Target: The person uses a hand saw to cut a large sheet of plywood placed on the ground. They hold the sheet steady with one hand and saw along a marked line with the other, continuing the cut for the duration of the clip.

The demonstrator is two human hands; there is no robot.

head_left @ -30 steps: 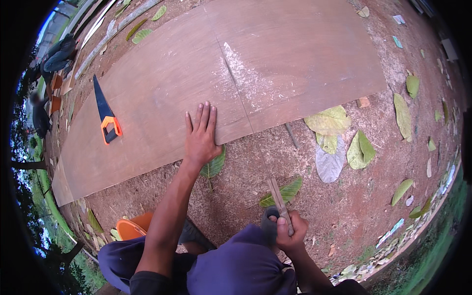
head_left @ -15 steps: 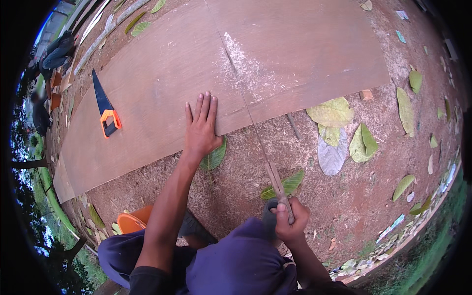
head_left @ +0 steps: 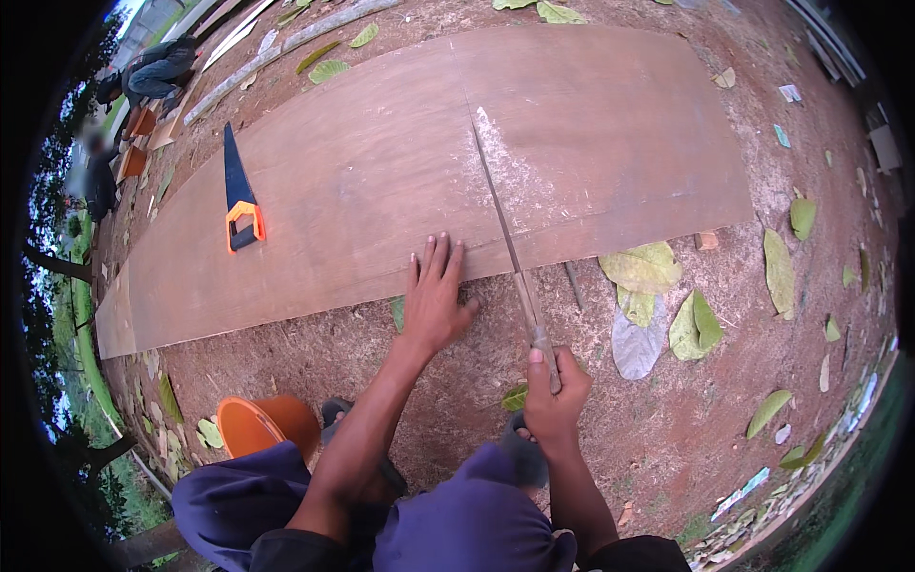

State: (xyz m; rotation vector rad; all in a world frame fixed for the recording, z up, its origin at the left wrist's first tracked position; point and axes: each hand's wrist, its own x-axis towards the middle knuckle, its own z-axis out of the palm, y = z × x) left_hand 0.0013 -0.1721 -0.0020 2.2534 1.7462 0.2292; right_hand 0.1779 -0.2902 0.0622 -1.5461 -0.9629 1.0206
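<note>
A large brown wooden sheet [head_left: 334, 210] lies low over the ground in front of me. My left hand [head_left: 438, 300] rests at its near edge, fingers spread flat on the surface. To its right, my right hand [head_left: 556, 393] is wrapped round the wooden handle of a long, narrow handsaw [head_left: 498, 210]. The blade runs away from me along a line across the sheet, its handle end close to the near edge. Pale sawdust [head_left: 510, 157] is scattered beside the line. A second saw with an orange and black handle [head_left: 245, 226] lies on the sheet's left part, untouched.
An orange bucket [head_left: 267, 424] stands by my left leg. Large leaves [head_left: 640, 267] and a small brick piece [head_left: 705, 240] lie on the soil past the near edge. At the far left, another person [head_left: 157, 74] bends over near boards. A pole [head_left: 286, 52] lies beyond the sheet.
My right hand has pushed the saw forward, bringing its handle up to the sheet's edge. My left hand sits slightly farther back on the edge. The whole view has shifted.
</note>
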